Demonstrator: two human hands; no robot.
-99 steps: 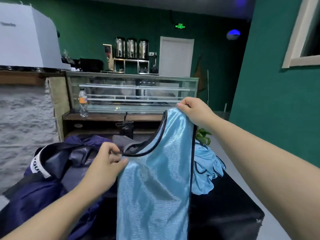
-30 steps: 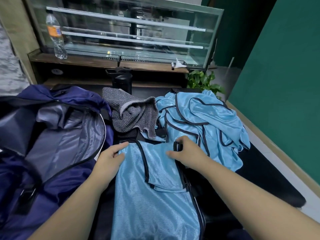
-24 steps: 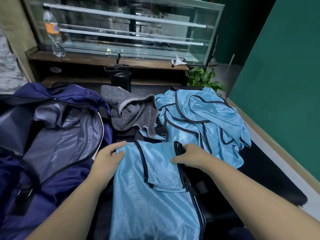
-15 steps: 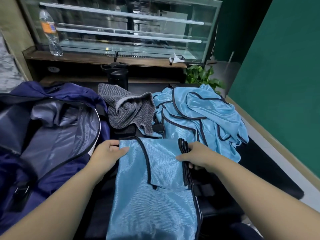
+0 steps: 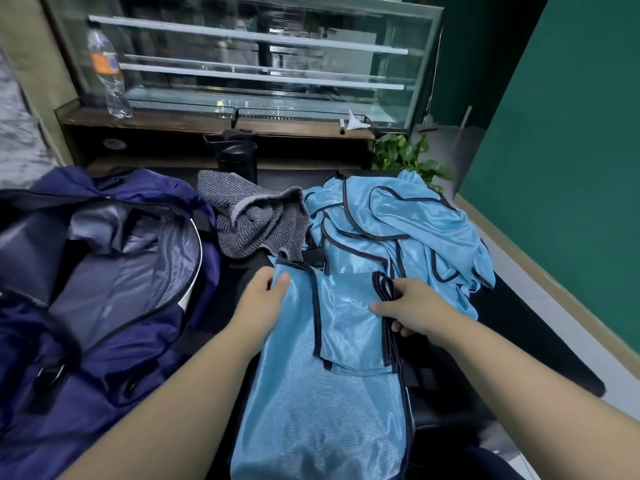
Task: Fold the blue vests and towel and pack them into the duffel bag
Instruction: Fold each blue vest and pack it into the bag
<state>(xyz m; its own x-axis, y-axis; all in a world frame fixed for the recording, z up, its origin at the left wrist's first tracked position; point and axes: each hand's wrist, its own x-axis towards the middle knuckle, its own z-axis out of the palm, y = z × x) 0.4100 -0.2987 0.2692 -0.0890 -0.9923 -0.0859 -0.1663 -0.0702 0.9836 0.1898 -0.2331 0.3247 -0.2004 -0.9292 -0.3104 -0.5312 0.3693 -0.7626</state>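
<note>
A light blue vest (image 5: 325, 393) with dark trim lies flat on the black table in front of me, its upper part folded down. My left hand (image 5: 258, 299) pinches the vest's top left corner. My right hand (image 5: 408, 308) grips the stacked dark-trimmed edges on the vest's right side. Behind it a heap of more blue vests (image 5: 408, 230) lies crumpled. A grey striped towel (image 5: 252, 220) sits bunched between that heap and the navy duffel bag (image 5: 104, 271), which lies unzipped at the left with its grey lining showing.
The black table (image 5: 519, 313) ends at the right near a green wall. A black bottle (image 5: 237, 154) stands behind the towel. A glass display case (image 5: 249, 57), a clear water bottle (image 5: 109, 77) on a wooden ledge and a green plant (image 5: 405, 157) are at the back.
The vest, held up earlier, now lies on the table with its top folded down. Over the last second my right hand slid onto the vest's right edge and took hold of it.
</note>
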